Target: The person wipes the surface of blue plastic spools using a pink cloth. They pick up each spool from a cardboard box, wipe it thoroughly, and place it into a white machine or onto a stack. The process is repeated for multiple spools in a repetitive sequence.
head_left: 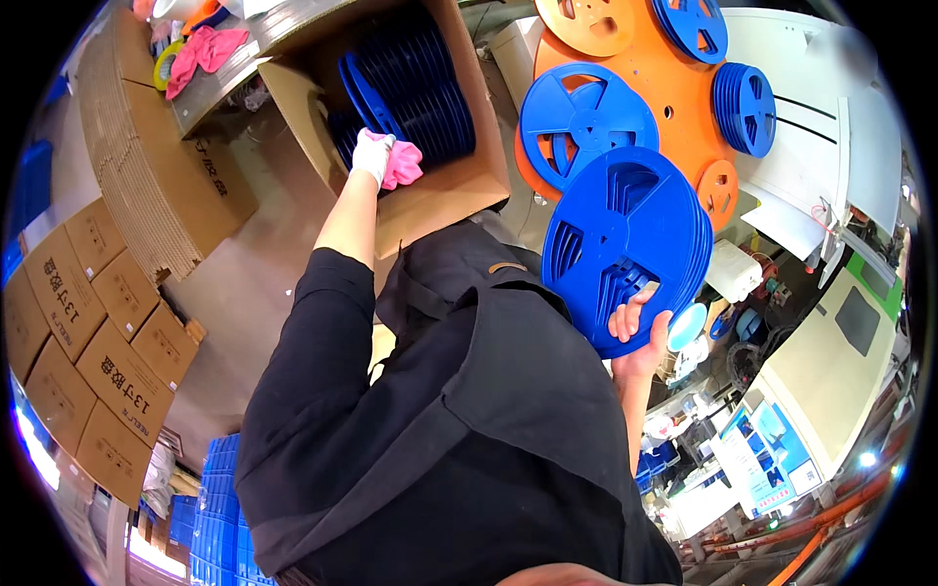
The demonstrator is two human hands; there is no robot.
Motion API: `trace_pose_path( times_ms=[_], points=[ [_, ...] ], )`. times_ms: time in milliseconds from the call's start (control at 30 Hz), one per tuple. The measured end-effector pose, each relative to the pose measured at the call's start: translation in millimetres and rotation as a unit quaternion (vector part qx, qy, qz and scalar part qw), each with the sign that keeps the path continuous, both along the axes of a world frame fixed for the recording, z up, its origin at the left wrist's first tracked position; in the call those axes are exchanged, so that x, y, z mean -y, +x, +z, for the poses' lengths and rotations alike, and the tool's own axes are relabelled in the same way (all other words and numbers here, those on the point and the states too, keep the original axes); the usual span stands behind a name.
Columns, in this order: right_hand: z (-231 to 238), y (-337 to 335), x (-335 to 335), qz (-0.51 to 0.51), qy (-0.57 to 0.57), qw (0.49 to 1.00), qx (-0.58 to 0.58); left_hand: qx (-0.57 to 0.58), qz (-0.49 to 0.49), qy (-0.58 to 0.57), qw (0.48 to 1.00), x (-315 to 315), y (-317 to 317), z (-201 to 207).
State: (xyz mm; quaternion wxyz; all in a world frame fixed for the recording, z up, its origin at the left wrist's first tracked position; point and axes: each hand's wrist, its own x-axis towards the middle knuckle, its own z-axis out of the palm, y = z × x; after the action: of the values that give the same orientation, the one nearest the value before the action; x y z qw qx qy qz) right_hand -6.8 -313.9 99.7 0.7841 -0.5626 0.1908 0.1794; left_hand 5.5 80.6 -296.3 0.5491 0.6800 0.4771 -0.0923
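My left hand [371, 155], in a white glove, is closed on a pink cloth [403, 166]. It is over the near edge of an open cardboard box [430, 207], beside the blue plastic reels [420, 83] packed in rows inside. One blue reel [369, 96] leans out of line there, just beyond my left fingers; whether they touch it I cannot tell. With my right hand [640, 332], bare, I grip a stack of blue reels [625, 220] by its lower rim, fingers through a cut-out in the front reel. The stack is tilted toward me.
Behind the held stack is a round orange table [674, 73] carrying more blue reels [745, 109] and orange reels [718, 190]. Flattened cardboard [161, 176] and stacked cartons [98, 327] stand at left. Another pink cloth [207, 59] lies on a bench; pale machines [831, 361] stand at right.
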Motion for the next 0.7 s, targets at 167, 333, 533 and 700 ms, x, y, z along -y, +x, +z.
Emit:
trace_pose_path(
  times_ms=[167, 333, 533, 700],
  points=[
    [15, 19, -1, -0.046, 0.083, 0.994, 0.060, -0.090, -0.003, -0.204, 0.975, 16, -6, 125],
    [25, 40, 8, -0.061, 0.233, 0.965, 0.107, 0.095, -0.161, 0.000, 0.982, 46, -68, 74],
    [9, 49, 1, -0.073, 0.424, 0.901, 0.051, 0.265, -0.229, 0.139, 0.926, 65, -40, 175],
    [5, 53, -2, -0.024, 0.429, 0.901, 0.063, 0.417, -0.391, 0.338, 0.747, 70, -15, 255]
  ],
)
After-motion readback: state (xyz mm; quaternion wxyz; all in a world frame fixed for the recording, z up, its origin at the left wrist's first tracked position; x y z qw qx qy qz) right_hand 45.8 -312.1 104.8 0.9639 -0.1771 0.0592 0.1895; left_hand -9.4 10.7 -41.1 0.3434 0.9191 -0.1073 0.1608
